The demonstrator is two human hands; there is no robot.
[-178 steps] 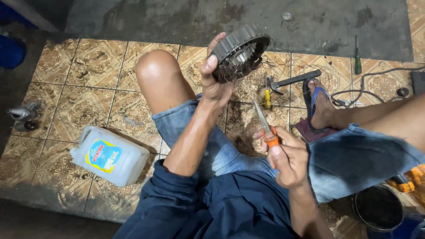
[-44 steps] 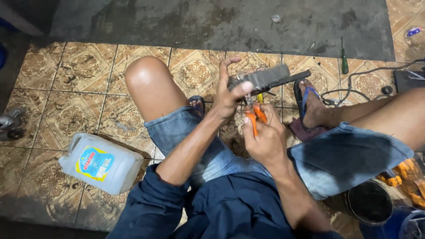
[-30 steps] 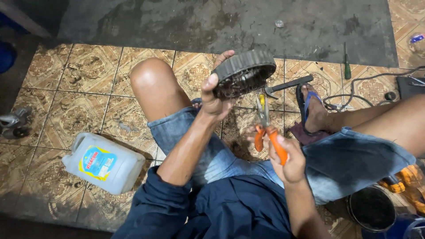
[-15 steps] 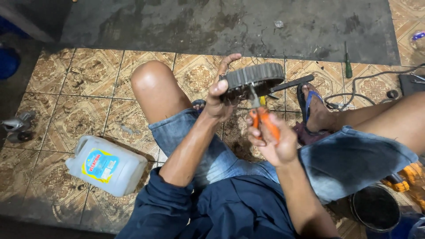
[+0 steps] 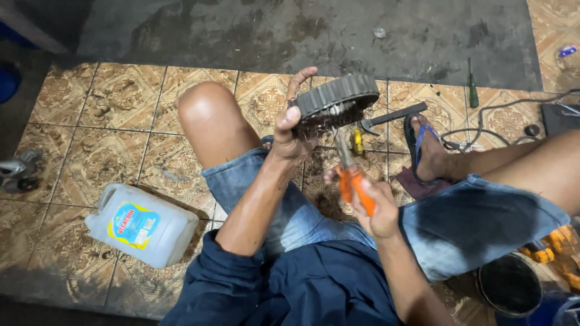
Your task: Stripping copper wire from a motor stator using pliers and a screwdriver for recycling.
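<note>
Patterned tile floor (image 5: 78, 121), dark concrete beyond; person sits w/ knees spread. Left hand (image 5: 289, 130) grips a round toothed metal drum (image 5: 337, 99), held up tilted above the lap. Right hand (image 5: 377, 208) closed round orange-handled pliers (image 5: 350, 175), nose at the drum's underside. Step looks like picking sth. out of the drum's inside; needs a steady, fine pull. Room: white jug (image 5: 142, 224) left, hammer (image 5: 393, 115) just beyond, black bucket (image 5: 509, 284) by right thigh.

Patterned tile floor (image 5: 90, 133) carries a white jug (image 5: 142, 224), screwdriver (image 5: 472, 92), cable (image 5: 483, 136).
</note>
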